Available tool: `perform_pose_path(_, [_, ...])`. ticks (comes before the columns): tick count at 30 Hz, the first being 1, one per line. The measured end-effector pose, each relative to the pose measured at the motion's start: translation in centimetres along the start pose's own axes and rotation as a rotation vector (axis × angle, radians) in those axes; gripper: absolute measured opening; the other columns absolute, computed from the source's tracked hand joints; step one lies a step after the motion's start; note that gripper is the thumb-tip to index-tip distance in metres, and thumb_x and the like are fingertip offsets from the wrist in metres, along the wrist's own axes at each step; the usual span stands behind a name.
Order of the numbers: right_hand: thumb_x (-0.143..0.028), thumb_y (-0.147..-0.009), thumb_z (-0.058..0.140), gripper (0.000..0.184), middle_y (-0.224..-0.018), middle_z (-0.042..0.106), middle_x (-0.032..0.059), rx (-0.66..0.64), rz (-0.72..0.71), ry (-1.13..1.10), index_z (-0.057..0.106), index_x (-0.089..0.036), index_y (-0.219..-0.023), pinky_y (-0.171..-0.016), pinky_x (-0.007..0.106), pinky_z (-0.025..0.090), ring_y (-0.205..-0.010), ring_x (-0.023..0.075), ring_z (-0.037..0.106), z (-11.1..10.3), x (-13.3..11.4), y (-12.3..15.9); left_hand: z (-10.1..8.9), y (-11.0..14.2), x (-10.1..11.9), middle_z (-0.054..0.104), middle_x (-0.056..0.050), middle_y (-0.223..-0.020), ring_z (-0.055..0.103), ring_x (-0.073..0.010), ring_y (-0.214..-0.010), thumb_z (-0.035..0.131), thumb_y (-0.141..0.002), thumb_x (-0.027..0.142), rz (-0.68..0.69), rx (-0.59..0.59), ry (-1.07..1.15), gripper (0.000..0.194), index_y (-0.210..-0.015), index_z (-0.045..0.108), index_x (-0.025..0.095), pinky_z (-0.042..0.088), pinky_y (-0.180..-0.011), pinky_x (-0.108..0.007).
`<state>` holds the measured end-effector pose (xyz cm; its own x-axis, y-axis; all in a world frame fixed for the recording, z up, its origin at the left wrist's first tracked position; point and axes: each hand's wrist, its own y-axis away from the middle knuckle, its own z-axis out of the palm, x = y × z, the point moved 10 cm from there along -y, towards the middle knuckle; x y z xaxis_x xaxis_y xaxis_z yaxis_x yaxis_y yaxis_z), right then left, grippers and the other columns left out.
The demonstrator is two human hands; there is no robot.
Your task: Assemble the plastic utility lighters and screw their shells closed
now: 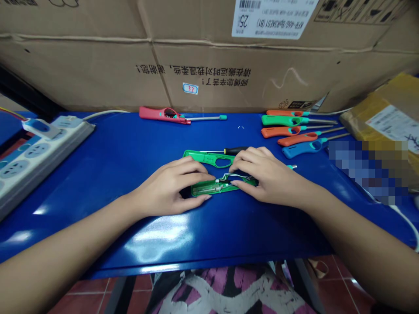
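An opened green lighter half (206, 188) with its inner parts and thin white wires showing lies on the blue table in front of me. My left hand (178, 185) grips its left end between thumb and fingers. At the other end, my right hand (262, 176) pinches near the wires and a black part, its fingertips partly covering them. Just behind sits the green casing half (209, 157), with a trigger-ring opening. Beyond that is a screwdriver (234, 151) with a black handle, partly hidden by my right hand.
A red lighter (160, 114) lies at the back. Several orange, green and blue lighters (288, 131) rest at the back right, beside a taped parcel (382, 109). A power strip (39, 152) runs along the left. A large cardboard box (203, 56) stands behind the table.
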<state>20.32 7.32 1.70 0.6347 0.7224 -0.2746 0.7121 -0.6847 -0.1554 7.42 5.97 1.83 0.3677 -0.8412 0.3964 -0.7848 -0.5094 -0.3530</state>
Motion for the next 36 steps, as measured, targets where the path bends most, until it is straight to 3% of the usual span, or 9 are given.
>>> perform_pose_path(11, [-0.018, -0.091, 0.063, 0.007, -0.094, 0.065, 0.0008, -0.013, 0.043, -0.272, 0.057, -0.022, -0.091, -0.089, 0.035, 0.038, -0.092, 0.0178, 0.057, 0.1, 0.1, 0.1, 0.6, 0.1, 0.0, 0.070, -0.011, -0.112, 0.065, -0.0223, -0.102, 0.063, -0.095, 0.024, 0.032, -0.036, 0.074, 0.032, -0.126, 0.066, 0.015, 0.055, -0.090, -0.038])
perform_pose_path(16, [-0.026, -0.092, 0.064, 0.008, -0.092, 0.067, -0.0011, -0.108, -0.001, -0.402, 0.059, -0.022, -0.089, -0.091, 0.033, 0.039, -0.089, 0.0154, 0.060, 0.4, -1.1, 0.2, 0.5, 0.0, 0.1, 0.071, -0.011, -0.111, 0.065, -0.0227, -0.101, 0.062, -0.095, 0.023, 0.033, -0.049, 0.072, 0.030, -0.124, 0.068, 0.016, 0.055, -0.089, -0.038])
perform_pose_path(22, [-0.028, -0.098, 0.056, 0.013, -0.080, 0.067, -0.0013, -0.106, 0.107, -0.403, 0.064, -0.022, -0.090, -0.071, 0.029, 0.040, -0.075, 0.0141, 0.057, 0.4, -0.2, 0.0, 0.7, 0.0, 0.0, 0.071, -0.010, -0.112, 0.065, -0.0221, -0.102, 0.062, -0.095, 0.023, 0.028, -0.057, 0.071, 0.029, -0.123, 0.068, 0.017, 0.054, -0.090, -0.038])
perform_pose_path(26, [-0.027, -0.095, 0.060, 0.011, -0.083, 0.067, -0.0016, -0.166, 0.061, -0.401, 0.068, -0.021, -0.101, -0.082, 0.031, 0.039, -0.078, 0.0136, 0.058, 1.2, -0.3, 0.2, 0.8, 0.1, -0.1, 0.070, -0.010, -0.113, 0.064, -0.0216, -0.103, 0.062, -0.095, 0.023, 0.027, -0.060, 0.068, 0.029, -0.123, 0.068, 0.017, 0.054, -0.091, -0.037])
perform_pose_path(30, [-0.028, -0.094, 0.065, 0.010, -0.079, 0.063, -0.0028, -0.214, 0.000, -0.424, 0.069, -0.020, -0.098, -0.089, 0.033, 0.037, -0.078, 0.0133, 0.057, 1.6, -0.7, 0.4, 0.7, 0.1, -0.1, 0.070, -0.009, -0.113, 0.064, -0.0214, -0.103, 0.062, -0.095, 0.022, 0.028, -0.063, 0.069, 0.028, -0.122, 0.069, 0.017, 0.054, -0.092, -0.037])
perform_pose_path(36, [-0.028, -0.093, 0.069, 0.009, -0.090, 0.065, 0.0008, -0.307, -0.120, -0.407, 0.073, -0.021, -0.097, -0.092, 0.036, 0.035, -0.094, 0.0175, 0.057, 1.8, -2.0, 0.8, 0.7, 0.0, 0.0, 0.071, -0.009, -0.113, 0.064, -0.0214, -0.104, 0.062, -0.096, 0.023, 0.028, -0.065, 0.067, 0.028, -0.122, 0.069, 0.017, 0.054, -0.092, -0.038])
